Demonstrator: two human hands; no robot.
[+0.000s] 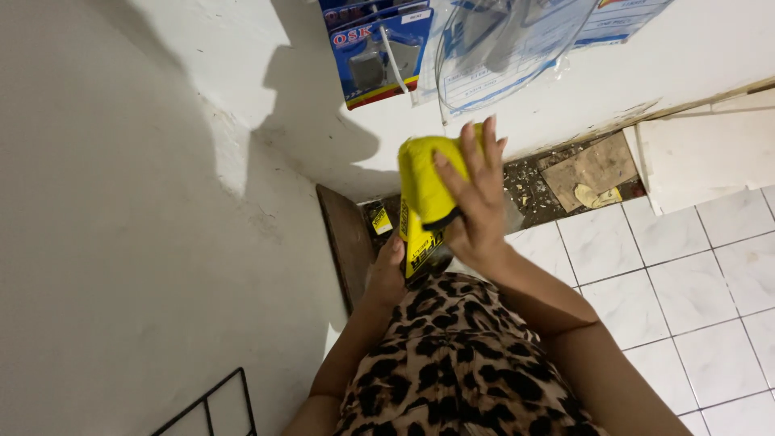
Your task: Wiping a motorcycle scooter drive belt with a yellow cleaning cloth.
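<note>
both hands hold a yellow box (421,202) mid frame: left hand (386,274) props its bottom, right hand (476,206) fingers wrap its side.

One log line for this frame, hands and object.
left hand: holds yellow box at its lower end | right hand: fingers spread over its top | place: by white wall, tiled floor

Both hands, left hand (387,270) and right hand (476,202), grip a yellow box (421,202) above white tiles (686,282).

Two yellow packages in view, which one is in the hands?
The large yellow package, gripped by the right hand on top and the left hand below. The small yellow package lies untouched on the floor by the wall.
</note>
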